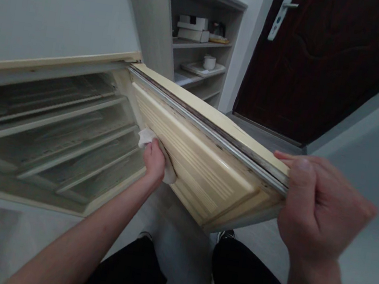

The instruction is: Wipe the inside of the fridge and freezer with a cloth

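A cream-coloured appliance door (189,146) stands swung out from a cabinet with several shelves (78,149) inside. My left hand (155,159) is closed on a white cloth (146,136), which lies against the ribbed inner face of the door near its hinge side. Part of the cloth shows below the fingers too. At the door's outer edge, my right hand (319,204) grips the corner, thumb on top. A dark-stained seal (212,131) runs along the door's upper edge.
Behind the door stands a grey shelf unit (149,17) with white boxes (192,34), a tray (196,68) and a white cup (209,63). A dark red door (305,59) is at the back right. My legs and shoes are below.
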`<state>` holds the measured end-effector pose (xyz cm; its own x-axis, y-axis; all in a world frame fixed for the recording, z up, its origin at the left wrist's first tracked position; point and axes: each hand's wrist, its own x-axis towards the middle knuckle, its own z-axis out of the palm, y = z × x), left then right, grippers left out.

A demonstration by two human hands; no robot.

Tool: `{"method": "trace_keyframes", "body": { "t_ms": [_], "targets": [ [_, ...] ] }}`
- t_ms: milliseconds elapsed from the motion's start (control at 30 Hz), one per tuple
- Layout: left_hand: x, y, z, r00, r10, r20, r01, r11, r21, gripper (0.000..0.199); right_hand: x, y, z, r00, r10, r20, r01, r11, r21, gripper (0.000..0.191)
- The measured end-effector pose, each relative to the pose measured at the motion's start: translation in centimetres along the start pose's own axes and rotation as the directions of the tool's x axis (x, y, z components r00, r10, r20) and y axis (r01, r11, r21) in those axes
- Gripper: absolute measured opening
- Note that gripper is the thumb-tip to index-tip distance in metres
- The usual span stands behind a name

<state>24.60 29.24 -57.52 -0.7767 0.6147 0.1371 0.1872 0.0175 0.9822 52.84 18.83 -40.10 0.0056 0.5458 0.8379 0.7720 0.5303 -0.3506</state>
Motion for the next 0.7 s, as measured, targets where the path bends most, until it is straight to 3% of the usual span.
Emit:
{"method": "trace_keyframes", "body": {
  "t_ms": [100,167,300,433,700],
  "targets": [
    [3.4,0.5,0.2,0.998,-0.039,-0.044,0.039,0.999,-0.006,0.032,0.0,-0.1,0.0,1.0,-0.005,0.001,0.005,1.0,0.002,0.034],
    [4.3,0.9,0.1,0.997,-0.045,-0.059,0.045,0.999,0.002,0.031,0.0,-0.1,-0.1,1.0,-0.005,0.01,0.005,1.0,0.0,0.034],
    [2.1,0.8,-0.5,0.999,-0.03,-0.041,0.031,0.999,0.042,0.034,0.0,-0.2,0.0,1.0,0.013,0.015,-0.013,1.0,-0.013,0.037],
    [-4.5,0.7,-1.3,0.999,-0.027,0.035,0.023,0.995,0.095,0.041,0.1,-0.2,0.3,1.0,0.026,-0.002,-0.026,1.0,-0.016,0.04],
    [-23.4,2.7,-2.2,0.959,-0.046,0.28,0.021,0.996,0.089,0.047,0.3,-0.1,0.8,0.999,0.038,-0.001,-0.038,0.999,-0.011,0.04]
  ]
}}
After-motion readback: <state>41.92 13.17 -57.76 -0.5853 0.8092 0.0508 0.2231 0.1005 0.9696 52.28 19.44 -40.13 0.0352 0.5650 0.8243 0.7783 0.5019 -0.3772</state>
